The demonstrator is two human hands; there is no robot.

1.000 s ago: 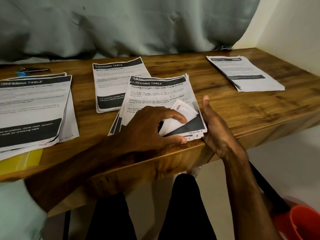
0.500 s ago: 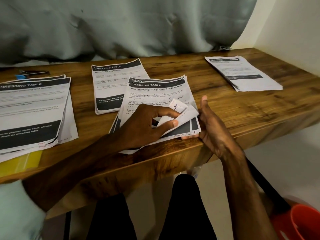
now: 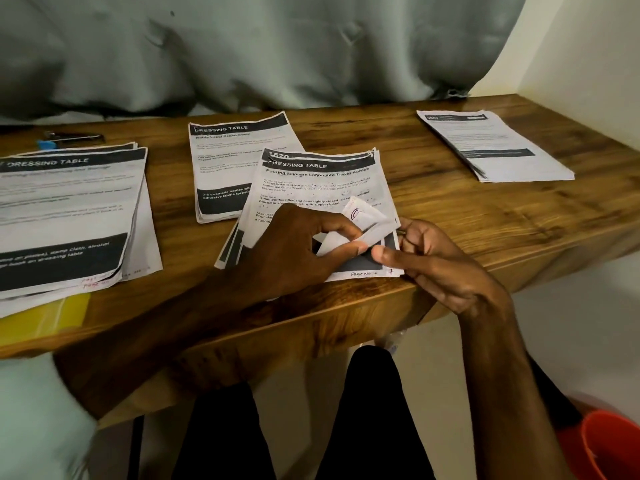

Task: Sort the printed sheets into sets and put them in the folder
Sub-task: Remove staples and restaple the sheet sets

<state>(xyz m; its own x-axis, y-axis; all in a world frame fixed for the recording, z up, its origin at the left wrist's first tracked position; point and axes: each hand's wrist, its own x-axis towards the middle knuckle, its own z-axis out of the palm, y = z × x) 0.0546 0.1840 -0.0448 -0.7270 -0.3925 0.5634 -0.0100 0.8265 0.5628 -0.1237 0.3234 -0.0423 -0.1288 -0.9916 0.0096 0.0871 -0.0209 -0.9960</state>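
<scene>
Several sets of printed sheets lie on the wooden table. The middle stack lies near the front edge, headed "Dressing Table". My left hand pinches the lifted lower right corners of its top sheets between thumb and forefinger. My right hand holds the stack's lower right corner, thumb on top and fingers curled beneath. Behind it lies a second stack. A large stack covers the left side, and a fourth stack sits at the far right. A yellow folder shows under the large stack.
A dark stapler and a small blue item lie at the back left. A grey curtain hangs behind the table. An orange bucket stands on the floor at the lower right. My legs are under the table edge.
My left hand has lifted and curled back the corners of the middle stack's sheets. My right hand moved from resting flat at the stack's edge to gripping its corner with the thumb on top.
</scene>
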